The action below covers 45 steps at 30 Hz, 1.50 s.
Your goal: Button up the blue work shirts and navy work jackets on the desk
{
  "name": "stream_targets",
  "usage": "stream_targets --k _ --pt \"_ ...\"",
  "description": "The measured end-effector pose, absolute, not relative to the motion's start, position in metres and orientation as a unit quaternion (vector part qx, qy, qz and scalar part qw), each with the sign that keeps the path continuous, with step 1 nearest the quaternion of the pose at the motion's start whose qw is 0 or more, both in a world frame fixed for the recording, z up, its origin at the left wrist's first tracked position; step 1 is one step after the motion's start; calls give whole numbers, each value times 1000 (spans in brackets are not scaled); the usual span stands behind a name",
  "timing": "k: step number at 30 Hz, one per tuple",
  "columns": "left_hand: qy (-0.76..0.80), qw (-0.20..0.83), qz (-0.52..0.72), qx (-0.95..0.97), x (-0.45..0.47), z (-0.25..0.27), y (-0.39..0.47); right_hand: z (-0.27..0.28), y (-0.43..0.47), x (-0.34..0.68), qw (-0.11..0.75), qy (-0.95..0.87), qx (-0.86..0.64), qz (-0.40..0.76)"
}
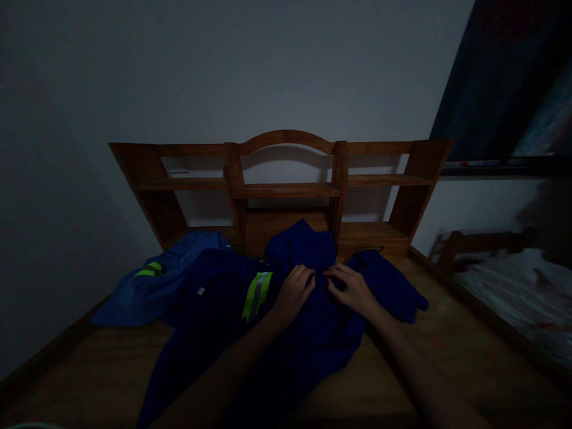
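Observation:
A dark blue work jacket (308, 339) is spread over the wooden desk, its collar towards the shelf and one sleeve out to the right. A yellow-green and silver reflective band (258, 295) crosses it left of centre. Both hands are at its front, below the collar. My left hand (295, 290) pinches the cloth between thumb and fingers. Close beside it, my right hand (351, 290) has fingertips and thumb closed on the cloth's other side. Whatever small part lies between the fingertips is too dark to make out.
A lighter blue garment (147, 292) with a reflective band lies at the left of the desk (429, 369). Behind stands a wooden shelf unit (286, 190) against the wall. To the right, beyond the desk edge, is white plastic sheeting (522, 292) below a dark curtain (487, 89).

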<state>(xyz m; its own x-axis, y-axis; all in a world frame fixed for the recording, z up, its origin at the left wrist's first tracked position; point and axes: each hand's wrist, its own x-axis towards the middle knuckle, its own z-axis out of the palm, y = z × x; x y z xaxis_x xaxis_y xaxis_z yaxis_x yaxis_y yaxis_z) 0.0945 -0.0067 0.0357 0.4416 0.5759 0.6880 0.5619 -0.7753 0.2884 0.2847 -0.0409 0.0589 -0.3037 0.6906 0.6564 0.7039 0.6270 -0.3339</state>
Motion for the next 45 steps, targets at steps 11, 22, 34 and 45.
stream_targets --k 11,22,34,45 --pt "350 -18 397 848 94 35 -8 59 -43 282 411 -805 -428 -13" --pt "329 -28 372 867 94 38 -9 54 -37 287 326 -842 -420 -90" --pt "304 -33 371 877 92 45 -13 53 -38 286 315 -827 -446 -136" --pt "270 -49 310 910 91 49 -16 50 -37 282 303 -840 -440 -92"
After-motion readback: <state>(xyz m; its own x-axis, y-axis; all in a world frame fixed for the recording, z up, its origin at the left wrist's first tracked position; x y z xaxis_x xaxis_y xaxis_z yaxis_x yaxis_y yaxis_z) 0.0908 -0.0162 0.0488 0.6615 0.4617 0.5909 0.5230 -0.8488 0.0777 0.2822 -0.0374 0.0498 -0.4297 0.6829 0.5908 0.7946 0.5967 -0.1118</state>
